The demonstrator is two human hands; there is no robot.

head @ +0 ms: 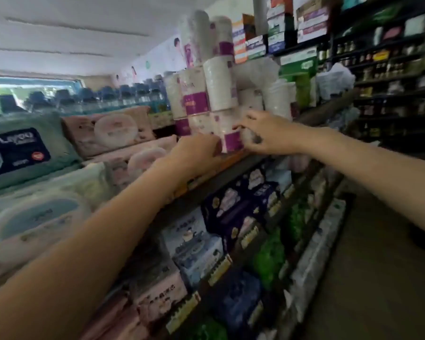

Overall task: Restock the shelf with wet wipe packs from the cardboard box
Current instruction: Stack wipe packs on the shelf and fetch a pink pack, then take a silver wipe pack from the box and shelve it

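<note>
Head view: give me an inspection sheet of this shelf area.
Surface: top shelf, edge carrying price tags.
Job's things: wet wipe packs stacked at left; cardboard box not seen.
Clutter: white-and-purple roll packs piled high.
Grippers: left hand and right hand both grip the lowest roll pack.
Cables: nothing seen.
Surroundings: lower shelves of tissue packs; bottles on far racks.

Both bare forearms reach up and forward, converging toward twelve o'clock. The left hand (196,149), arriving from seven o'clock, has its back to the camera with fingers curled round a wrapped roll pack (227,131). The right hand (263,133), entering from three o'clock, grips the same pack's other side, fingers bent, wrist level.
</note>
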